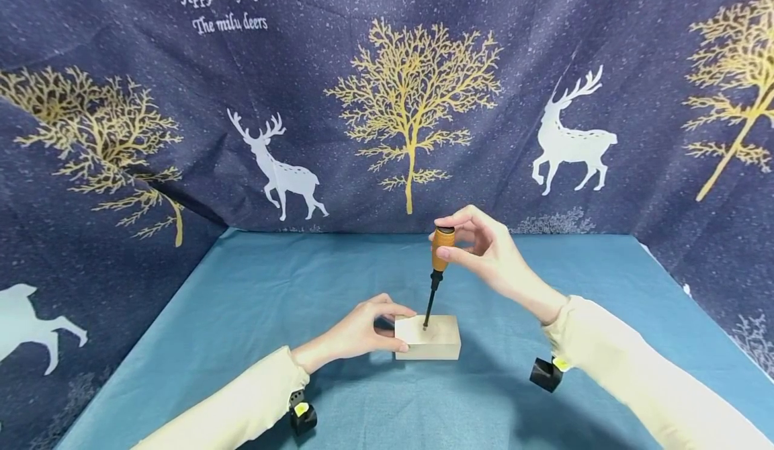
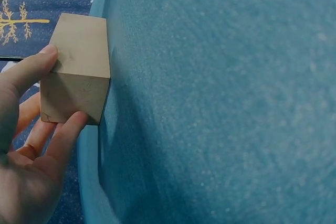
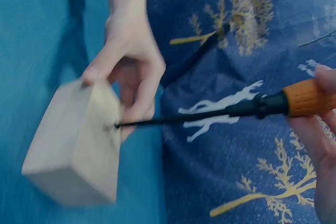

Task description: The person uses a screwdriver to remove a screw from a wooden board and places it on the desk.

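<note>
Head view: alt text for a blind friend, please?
A right hand holds an orange-handled screwdriver nearly upright, its tip at the top of a pale block gripped by the left hand. Blue cloth lies beneath; dark fabric with deer and trees hangs behind.

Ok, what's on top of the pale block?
The screwdriver, held in the right hand, stands tip-down at a small spot on the pale block; whatever its tip covers cannot be made out.

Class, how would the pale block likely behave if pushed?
The pale block, flat-sided and low on the blue cloth, would probably slide, not roll. Its crisp edges suggest stiffness. The left hand, gripping one end, may steady it.
</note>
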### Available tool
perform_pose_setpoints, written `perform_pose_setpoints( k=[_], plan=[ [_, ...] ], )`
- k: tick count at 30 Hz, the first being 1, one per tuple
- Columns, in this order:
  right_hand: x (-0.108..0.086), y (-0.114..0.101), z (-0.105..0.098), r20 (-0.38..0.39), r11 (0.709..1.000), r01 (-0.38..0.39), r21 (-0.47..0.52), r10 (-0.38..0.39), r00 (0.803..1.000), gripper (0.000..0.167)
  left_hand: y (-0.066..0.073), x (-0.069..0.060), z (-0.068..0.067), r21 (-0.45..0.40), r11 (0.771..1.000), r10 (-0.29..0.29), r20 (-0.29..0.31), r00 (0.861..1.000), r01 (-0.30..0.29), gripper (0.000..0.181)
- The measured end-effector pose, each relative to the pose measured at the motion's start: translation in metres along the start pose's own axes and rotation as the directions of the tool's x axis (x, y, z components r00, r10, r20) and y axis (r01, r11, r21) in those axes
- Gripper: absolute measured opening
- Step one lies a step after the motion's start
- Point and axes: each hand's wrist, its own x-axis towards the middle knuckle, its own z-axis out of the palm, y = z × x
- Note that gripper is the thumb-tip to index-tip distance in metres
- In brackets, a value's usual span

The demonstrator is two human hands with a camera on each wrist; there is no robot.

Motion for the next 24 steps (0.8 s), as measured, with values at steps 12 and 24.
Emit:
perform_pose_setpoints(
  k=[12, 24],
  plan=[
    [-0.005, 0.012, 0.011, -0.022, 0.999, 0.050, -0.006, -0.050, 0.999, 0.044, -0.001, 0.001, 0.000, 0.005, 1.000, 0.005, -0.004, 1.000, -0.005, 0.048],
    [-0.004, 0.001, 0.014, -0.139, 0.995, -0.078, -0.068, 0.068, 0.988, 0.042, 0.001, 0.003, -0.003, 0.049, 0.999, 0.008, 0.011, 1.000, -0.008, 0.048]
  ],
)
